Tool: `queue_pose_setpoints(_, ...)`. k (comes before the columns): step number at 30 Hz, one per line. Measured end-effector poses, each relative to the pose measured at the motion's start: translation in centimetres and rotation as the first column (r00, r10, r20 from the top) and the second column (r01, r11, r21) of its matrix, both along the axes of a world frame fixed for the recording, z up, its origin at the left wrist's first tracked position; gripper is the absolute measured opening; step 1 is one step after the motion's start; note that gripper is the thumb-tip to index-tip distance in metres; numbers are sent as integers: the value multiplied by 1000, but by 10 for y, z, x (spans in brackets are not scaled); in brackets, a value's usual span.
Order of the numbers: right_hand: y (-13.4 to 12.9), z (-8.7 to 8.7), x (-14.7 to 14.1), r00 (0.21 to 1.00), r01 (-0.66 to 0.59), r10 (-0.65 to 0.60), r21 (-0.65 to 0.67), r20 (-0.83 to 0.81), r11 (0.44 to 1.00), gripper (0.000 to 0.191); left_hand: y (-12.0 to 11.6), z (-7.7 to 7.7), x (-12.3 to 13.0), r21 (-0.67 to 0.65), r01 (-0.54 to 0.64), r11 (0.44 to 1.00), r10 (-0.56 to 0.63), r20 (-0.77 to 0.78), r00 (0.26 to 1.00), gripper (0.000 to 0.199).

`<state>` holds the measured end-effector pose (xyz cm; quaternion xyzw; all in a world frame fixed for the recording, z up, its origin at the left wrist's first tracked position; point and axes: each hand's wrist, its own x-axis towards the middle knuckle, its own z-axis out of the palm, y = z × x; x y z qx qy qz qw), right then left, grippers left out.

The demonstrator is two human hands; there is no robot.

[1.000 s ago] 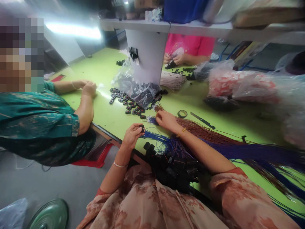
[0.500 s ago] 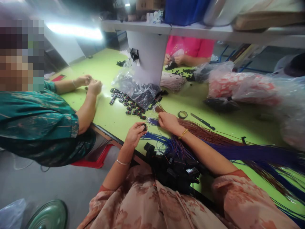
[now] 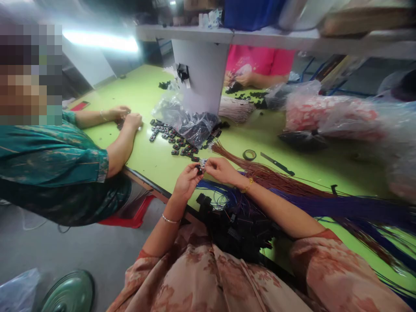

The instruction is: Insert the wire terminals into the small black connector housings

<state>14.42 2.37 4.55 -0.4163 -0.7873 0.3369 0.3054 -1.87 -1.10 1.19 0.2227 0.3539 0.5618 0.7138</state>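
A small black connector [image 3: 199, 170] is pinched in the fingers of my left hand [image 3: 186, 182]. My right hand [image 3: 222, 170] is closed right beside it, its fingertips meeting the connector; what they pinch is too small to make out. Silver wire ends show just behind the fingertips. Brown wires [image 3: 260, 173] and blue wires [image 3: 312, 203] stretch to the right under and past my right forearm. Several black connectors [image 3: 175, 141] lie on the green table [image 3: 146, 160] beyond my hands. A dark pile of connectors with wires [image 3: 237, 234] rests at the table edge near my body.
A roll of black tape [image 3: 249, 154] and a cutter [image 3: 277, 164] lie beyond the brown wires. Plastic bags [image 3: 334, 112] fill the right side. One person in green [image 3: 52, 151] works at the left, another in pink [image 3: 260, 65] across. A shelf [image 3: 260, 39] spans overhead.
My right hand has moved left and toward me, from the wires to the connector in my left hand. The left person's hands have shifted slightly.
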Motion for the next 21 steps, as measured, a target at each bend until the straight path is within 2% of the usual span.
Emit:
queue_pose_setpoints(14, -3, -4, 2, 995, -31, 29, 23, 98, 999, 30, -1, -2, 1, 15, 24, 1000, -24, 35, 999, 19)
queue_pose_setpoints(21, -1, -5, 1, 995, -41, 42, -13, 95, 999, 29, -2, -2, 2, 37, -1, 999, 4, -93, 996, 29)
